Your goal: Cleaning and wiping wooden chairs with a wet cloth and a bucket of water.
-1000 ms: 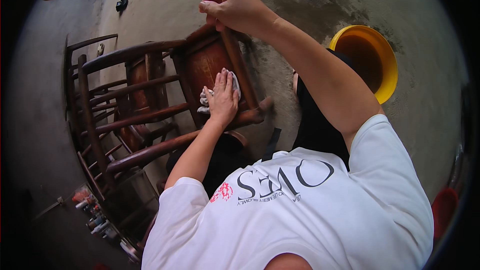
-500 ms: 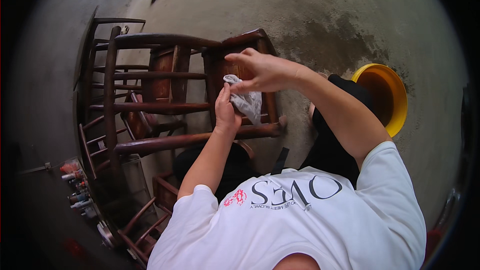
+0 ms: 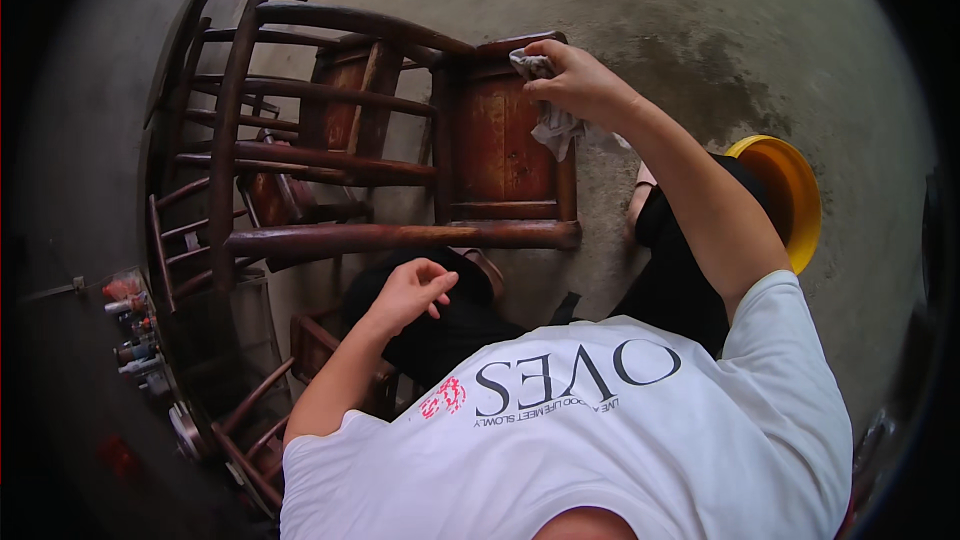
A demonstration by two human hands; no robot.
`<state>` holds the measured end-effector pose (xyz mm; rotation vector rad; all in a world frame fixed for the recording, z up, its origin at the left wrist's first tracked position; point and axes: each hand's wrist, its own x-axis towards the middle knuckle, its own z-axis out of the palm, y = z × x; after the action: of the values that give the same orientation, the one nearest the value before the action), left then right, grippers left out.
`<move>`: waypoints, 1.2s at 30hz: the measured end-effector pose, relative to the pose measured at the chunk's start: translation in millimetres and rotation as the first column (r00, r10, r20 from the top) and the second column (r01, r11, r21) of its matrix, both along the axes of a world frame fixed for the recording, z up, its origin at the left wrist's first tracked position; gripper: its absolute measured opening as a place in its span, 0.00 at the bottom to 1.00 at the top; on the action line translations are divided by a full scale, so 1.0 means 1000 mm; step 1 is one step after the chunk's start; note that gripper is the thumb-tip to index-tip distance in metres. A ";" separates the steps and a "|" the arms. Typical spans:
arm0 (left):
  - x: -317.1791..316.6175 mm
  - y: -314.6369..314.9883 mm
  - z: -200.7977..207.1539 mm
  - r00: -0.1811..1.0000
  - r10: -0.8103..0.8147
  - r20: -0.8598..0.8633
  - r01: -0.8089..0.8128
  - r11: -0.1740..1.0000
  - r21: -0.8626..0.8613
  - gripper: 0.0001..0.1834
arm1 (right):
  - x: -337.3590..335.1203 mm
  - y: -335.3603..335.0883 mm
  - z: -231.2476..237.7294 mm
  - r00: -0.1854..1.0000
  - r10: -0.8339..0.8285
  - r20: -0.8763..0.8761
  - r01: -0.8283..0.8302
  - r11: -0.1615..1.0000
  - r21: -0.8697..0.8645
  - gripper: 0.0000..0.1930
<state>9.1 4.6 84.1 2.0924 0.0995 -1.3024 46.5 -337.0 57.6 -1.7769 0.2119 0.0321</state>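
Holding a crumpled pale cloth (image 3: 557, 133), the right hand (image 3: 588, 88) stood in the upper centre of the frame, its grip closed between thumb and fingers, with the cloth hanging below. Both overlay the right side of a reddish-brown wooden chair (image 3: 497, 145); contact between cloth and chair could not be told. The left hand (image 3: 410, 297), left of centre below the chair's lower rail, was loosely half-curled and empty. A yellow bucket (image 3: 803, 205) stood at the right.
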 end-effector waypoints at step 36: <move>0.191 -0.173 0.007 0.482 0.837 -0.259 -0.544 0.054 -0.837 0.20 | -0.033 -0.008 0.037 0.888 -0.093 0.451 0.171 0.976 -0.135 0.16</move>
<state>199.7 -168.4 91.5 0.9690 0.2589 -0.1899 13.8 -344.5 94.7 -1.8853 0.0035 -0.5019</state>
